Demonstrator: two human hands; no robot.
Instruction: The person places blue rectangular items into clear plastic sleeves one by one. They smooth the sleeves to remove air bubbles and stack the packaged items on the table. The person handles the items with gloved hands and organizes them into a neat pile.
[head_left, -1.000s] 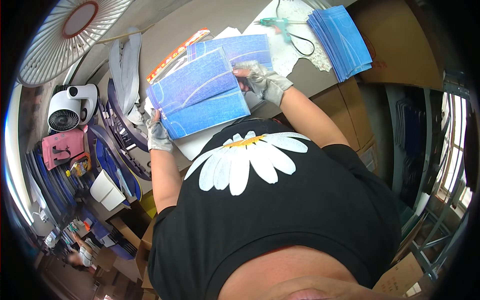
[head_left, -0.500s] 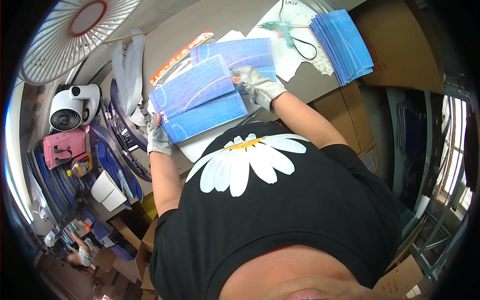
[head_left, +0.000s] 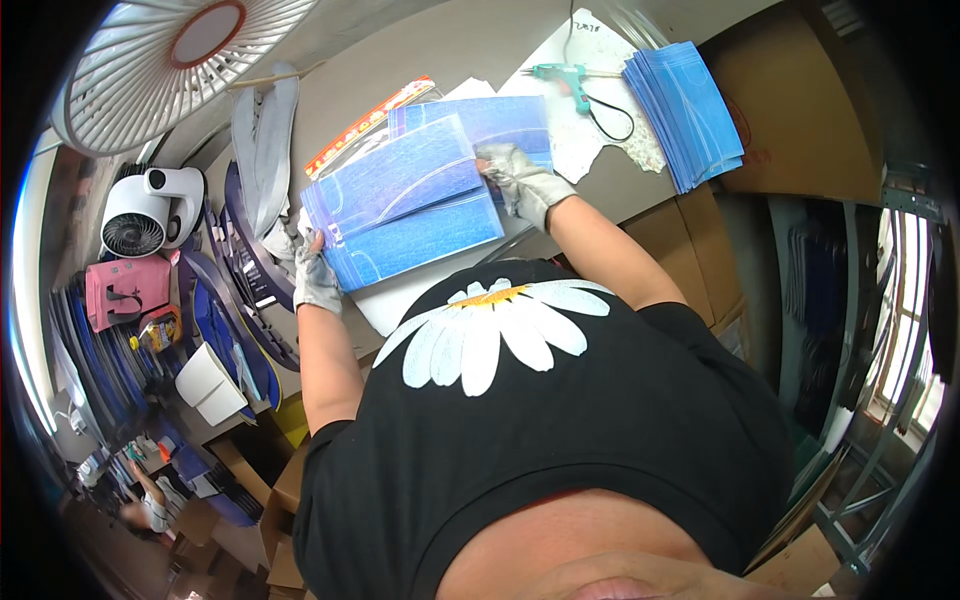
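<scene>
Both my hands wear pale work gloves. Between them is a blue denim-print folder [head_left: 420, 235], with one panel lying aslant over another. My left hand [head_left: 318, 275] pinches its left edge, thumb on top. At the upper panel's right edge, my right hand [head_left: 522, 185] has its fingers closed on the folder; some fingertips are hidden. Behind the folder lies another denim-print piece [head_left: 510, 115], partly covered by it. White sheeting [head_left: 385, 305] shows under the folder's near edge.
A teal glue gun [head_left: 570, 80] with a black cord rests on white scrap sheet [head_left: 600, 150]. To its right stands a stack of denim-print pieces [head_left: 690, 115] beside a cardboard box [head_left: 800, 110]. At left are a caged fan [head_left: 190, 60], a white fan [head_left: 150, 215] and grey strips [head_left: 265, 150].
The whole view has shifted slightly. My hands stay on the folder, and its upper panel sits a little farther right and nearer to me in the picture.
</scene>
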